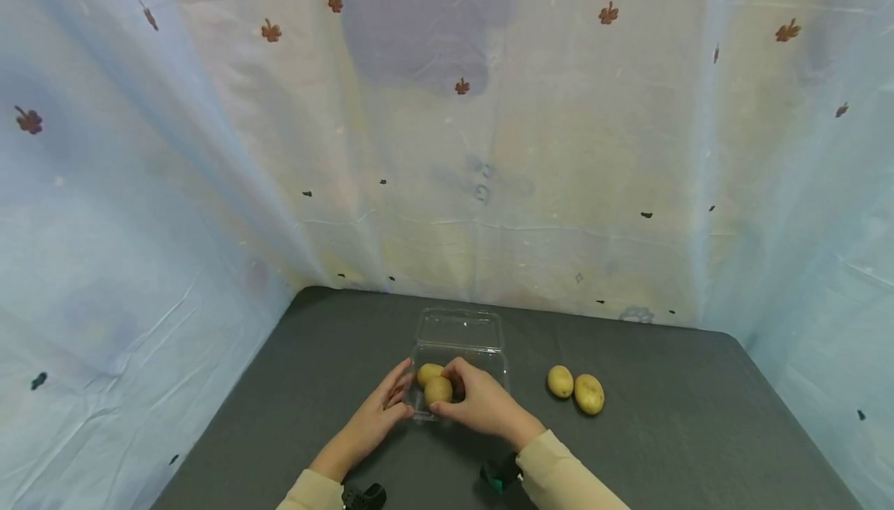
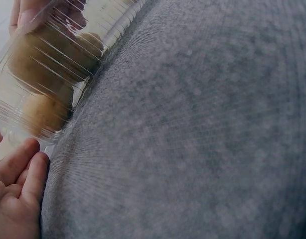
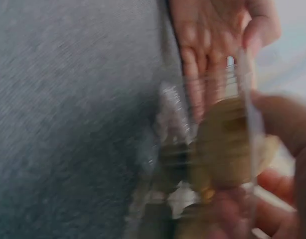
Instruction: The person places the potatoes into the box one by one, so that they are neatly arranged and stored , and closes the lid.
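Note:
A clear plastic clamshell container point(image 1: 489, 357) lies open on the grey table, its lid point(image 1: 459, 329) folded back. Two potatoes are in its tray: one point(image 1: 428, 374) at the back left, another point(image 1: 438, 390) in front, which my right hand point(image 1: 475, 401) grips with curled fingers. My left hand point(image 1: 384, 409) rests with straight fingers against the tray's left wall. In the left wrist view the potatoes point(image 2: 41, 112) show through the ribbed wall, with my fingers point(image 2: 18, 174) beside it. The right wrist view is blurred; a potato point(image 3: 225, 144) shows behind clear plastic.
Two more potatoes point(image 1: 560, 381) point(image 1: 589, 393) lie on the grey table point(image 1: 663, 432) to the right of the container. A pale patterned cloth backdrop point(image 1: 447, 145) closes the table in at the back and both sides.

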Tool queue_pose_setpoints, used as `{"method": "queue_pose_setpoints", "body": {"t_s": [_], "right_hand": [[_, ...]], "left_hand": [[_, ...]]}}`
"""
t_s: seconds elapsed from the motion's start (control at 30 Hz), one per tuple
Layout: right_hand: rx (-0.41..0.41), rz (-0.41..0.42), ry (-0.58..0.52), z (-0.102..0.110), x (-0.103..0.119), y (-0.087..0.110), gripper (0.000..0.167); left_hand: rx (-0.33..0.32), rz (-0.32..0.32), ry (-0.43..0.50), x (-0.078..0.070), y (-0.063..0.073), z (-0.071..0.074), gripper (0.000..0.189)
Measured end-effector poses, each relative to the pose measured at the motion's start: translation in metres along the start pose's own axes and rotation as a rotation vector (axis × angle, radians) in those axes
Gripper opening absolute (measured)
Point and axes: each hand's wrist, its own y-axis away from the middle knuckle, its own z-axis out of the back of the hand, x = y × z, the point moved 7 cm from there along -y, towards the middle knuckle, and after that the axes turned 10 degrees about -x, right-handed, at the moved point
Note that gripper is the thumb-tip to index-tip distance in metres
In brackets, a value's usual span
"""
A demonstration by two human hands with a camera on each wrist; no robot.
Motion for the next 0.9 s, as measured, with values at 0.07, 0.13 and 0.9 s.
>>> {"method": "queue_pose_setpoints", "body": {"t_s": [0.07,0.13,0.9], "right_hand": [[0.010,-0.032,-0.001,0.000,-0.001,0.000,0.048],[0.009,-0.057,0.015,-0.001,-0.001,0.001,0.047],[-0.062,-0.075,-0.054,-0.011,0.006,0.000,0.035]], "left_hand": [[0.001,-0.004,0.000,0.000,0.000,0.000,0.075],[0.004,-0.007,0.000,0.000,0.000,0.000,0.075],[0.016,-0.016,-0.006,0.000,0.000,-0.001,0.074]]}}
